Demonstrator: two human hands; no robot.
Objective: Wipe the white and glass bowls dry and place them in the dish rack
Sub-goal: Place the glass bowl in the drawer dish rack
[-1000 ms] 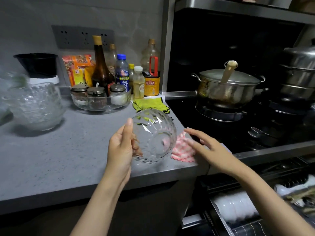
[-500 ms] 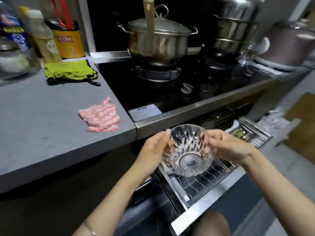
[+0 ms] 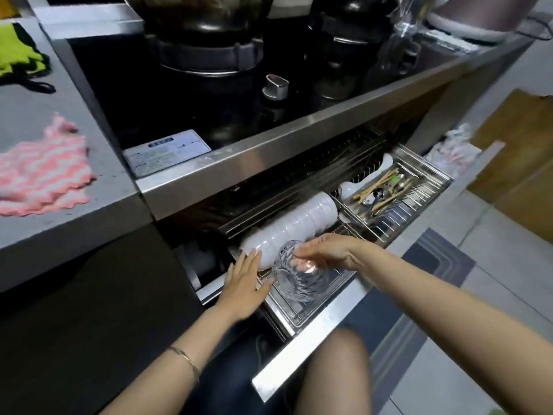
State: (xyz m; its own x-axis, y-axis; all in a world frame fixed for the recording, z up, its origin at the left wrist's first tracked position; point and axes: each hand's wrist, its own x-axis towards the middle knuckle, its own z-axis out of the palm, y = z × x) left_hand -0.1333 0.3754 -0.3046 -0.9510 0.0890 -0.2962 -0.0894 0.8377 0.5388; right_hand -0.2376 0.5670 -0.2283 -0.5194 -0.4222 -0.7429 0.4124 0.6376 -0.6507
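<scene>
The glass bowl (image 3: 302, 280) has come down from mid-air into the dish rack (image 3: 386, 223), at 6 o'clock of the stacked white bowls (image 3: 293, 226). The right hand (image 3: 329, 253) pinches its rim. The left hand (image 3: 244, 284), fingers now straight, lies at its 9 o'clock.

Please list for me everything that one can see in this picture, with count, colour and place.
glass bowl: one, clear, on its side in the dish rack
white bowls: one row, number unclear, white, in the rack behind the glass bowl
cutlery tray: one, steel, right part of the rack
striped cloth: one, pink and white, on the grey counter
green cloth: one, far end of the counter
stove knob: one, silver, on the black stove
left hand: fingers straight, at the near end of the white bowls
right hand: holds the glass bowl
</scene>
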